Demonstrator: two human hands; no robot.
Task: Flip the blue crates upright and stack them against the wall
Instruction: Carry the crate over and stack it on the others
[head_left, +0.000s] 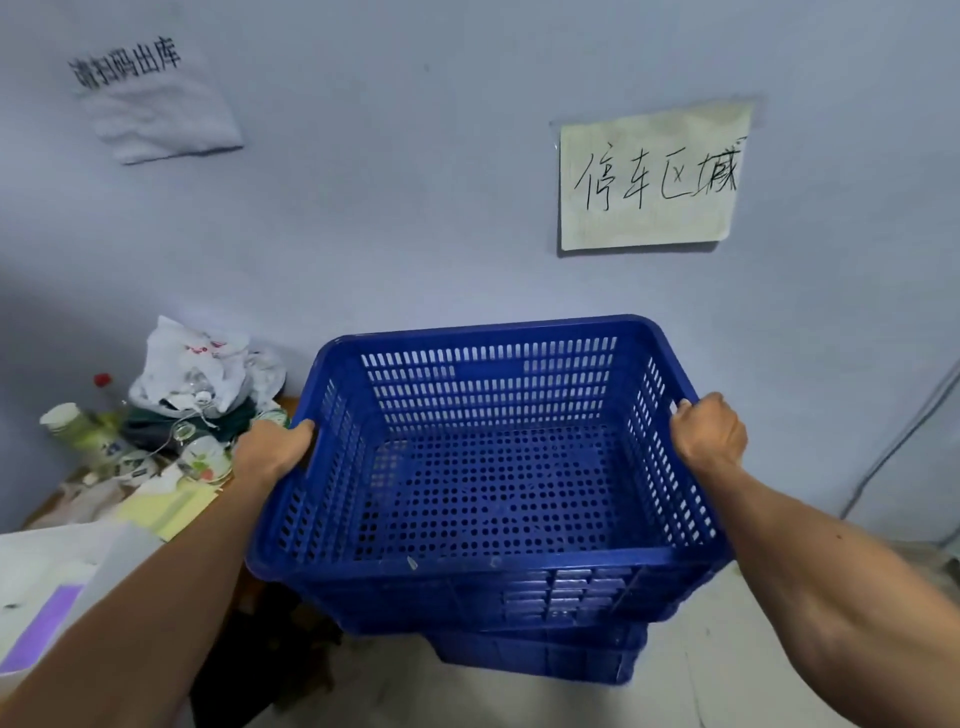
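Note:
An upright blue perforated crate (488, 483) fills the middle of the head view, open side up and empty, close to the pale wall. My left hand (272, 449) grips its left rim and my right hand (709, 434) grips its right rim. Below it, another blue crate (540, 657) shows only its lower front part; the held crate hides the rest. I cannot tell whether the upper crate rests in the lower one or hangs just above it.
A cluttered table (57, 499) stands at the left with paper cups (78, 428), a white plastic bag (197, 364) and yellow paper (166, 506). A handwritten sign (649, 179) is taped on the wall. A cable (904, 436) runs down the wall at right.

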